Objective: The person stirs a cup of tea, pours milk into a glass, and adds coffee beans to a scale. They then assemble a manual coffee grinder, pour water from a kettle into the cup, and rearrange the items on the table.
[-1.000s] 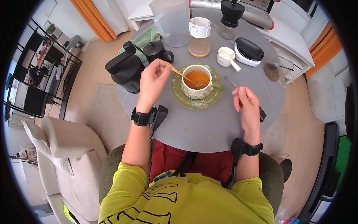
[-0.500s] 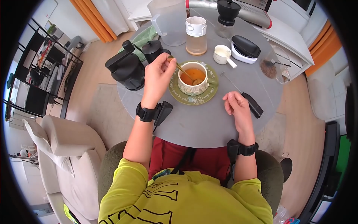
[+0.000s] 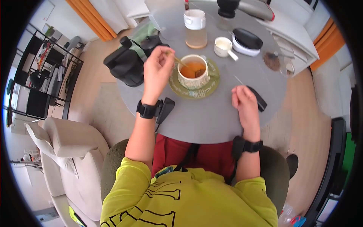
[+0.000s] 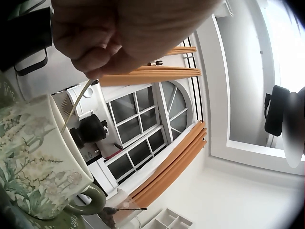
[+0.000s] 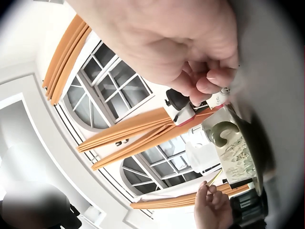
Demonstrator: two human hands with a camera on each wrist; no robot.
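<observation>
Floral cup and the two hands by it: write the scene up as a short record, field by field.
cup: floral cup, upright on a green saucer
contents: orange-brown liquid; dark shape in it, too blurred to name
left hand: left hand pinches a gold-coloured spoon dipping into the cup
right hand: right hand empty, fingers loosely curled, beside a black-handled tool
beyond cup: white-topped bottle

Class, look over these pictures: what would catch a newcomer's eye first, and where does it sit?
Probably the cup of amber liquid, on a green saucer near the middle of the grey table. The left hand pinches a gold-coloured spoon that dips into it. Next might come the vivid yellow-green shirt, below the table edge.
</observation>
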